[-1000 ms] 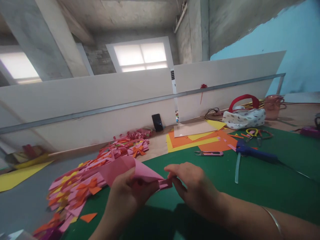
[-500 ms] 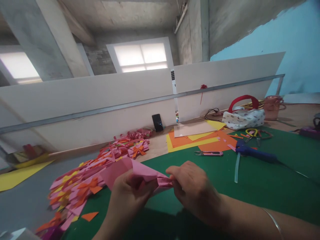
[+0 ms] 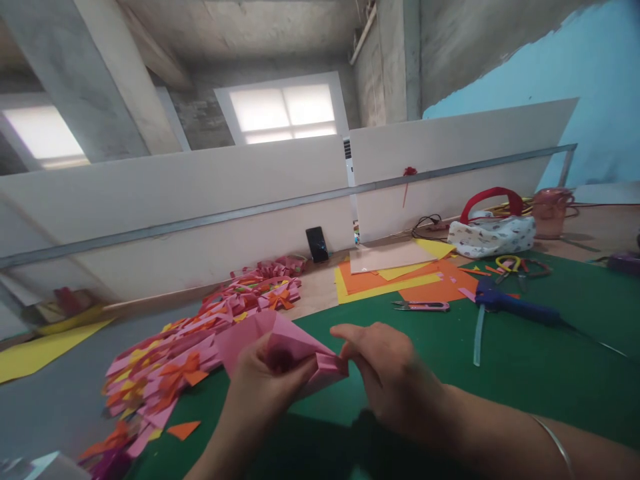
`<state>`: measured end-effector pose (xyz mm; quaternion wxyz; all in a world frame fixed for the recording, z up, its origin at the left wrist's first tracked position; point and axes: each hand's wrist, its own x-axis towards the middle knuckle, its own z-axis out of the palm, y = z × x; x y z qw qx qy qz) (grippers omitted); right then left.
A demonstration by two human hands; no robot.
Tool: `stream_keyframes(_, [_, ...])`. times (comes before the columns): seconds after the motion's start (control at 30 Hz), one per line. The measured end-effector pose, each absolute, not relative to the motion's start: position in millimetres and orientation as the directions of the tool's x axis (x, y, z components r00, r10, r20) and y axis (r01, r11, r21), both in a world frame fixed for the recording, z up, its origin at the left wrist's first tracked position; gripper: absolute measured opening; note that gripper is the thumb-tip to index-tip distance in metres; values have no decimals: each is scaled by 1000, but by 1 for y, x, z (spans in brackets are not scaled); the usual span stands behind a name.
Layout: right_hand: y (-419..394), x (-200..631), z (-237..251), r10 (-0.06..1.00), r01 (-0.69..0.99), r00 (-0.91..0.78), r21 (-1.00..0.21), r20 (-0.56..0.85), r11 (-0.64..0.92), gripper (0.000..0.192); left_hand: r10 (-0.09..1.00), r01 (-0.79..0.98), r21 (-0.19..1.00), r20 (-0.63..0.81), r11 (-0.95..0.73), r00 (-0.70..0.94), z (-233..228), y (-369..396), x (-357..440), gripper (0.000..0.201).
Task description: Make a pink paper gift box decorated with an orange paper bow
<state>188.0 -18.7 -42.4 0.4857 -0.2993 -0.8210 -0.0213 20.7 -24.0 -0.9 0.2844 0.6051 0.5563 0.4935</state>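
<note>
In my left hand (image 3: 265,380) is a sheet of pink paper (image 3: 295,337), bent into a loose cone, its narrow end folded in flat layers. The thumb presses on the folds while the fingers curl behind the sheet. My right hand (image 3: 390,367) is at that narrow end, index finger stretched out above it and another fingertip touching the folded edge. The underside of this hand is hidden. Left of the paper lies a long heap of pink paper strips (image 3: 200,340) with orange and yellow bows. A small orange paper scrap (image 3: 183,430) lies close by.
On the green mat (image 3: 425,347) are thread snips (image 3: 423,306), a blue glue gun (image 3: 520,308) with a glue stick, and pliers (image 3: 509,265). Behind are orange and yellow sheets (image 3: 370,279), a phone (image 3: 317,245), a patterned bag (image 3: 493,237) and a pink jug (image 3: 549,213).
My right hand has loosened from the paper's narrow end, its index finger lifting a little. The folded end now shows more fully, and the cone has shifted slightly right.
</note>
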Motion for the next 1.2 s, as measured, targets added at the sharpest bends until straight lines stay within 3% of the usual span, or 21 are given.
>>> stream_keyframes(0.2, [-20,185,-41,489,433,-297,-341,820,834,37,935,438,861,337,-257,-113,-3,-23,21,12])
stream_keyframes(0.73, [-16,180,-43,478,541,-265,-281,837,793,26,939,520,814,337,-259,-61,-9,-25,29,9])
stream_keyframes(1.0, [-16,182,-38,623,425,-271,-490,734,761,38,962,425,871,272,-247,1,-5,-28,30,8])
stream_keyframes(1.2, [-17,186,-35,668,388,-280,-555,689,735,32,982,390,904,190,-175,0,-3,-30,31,13])
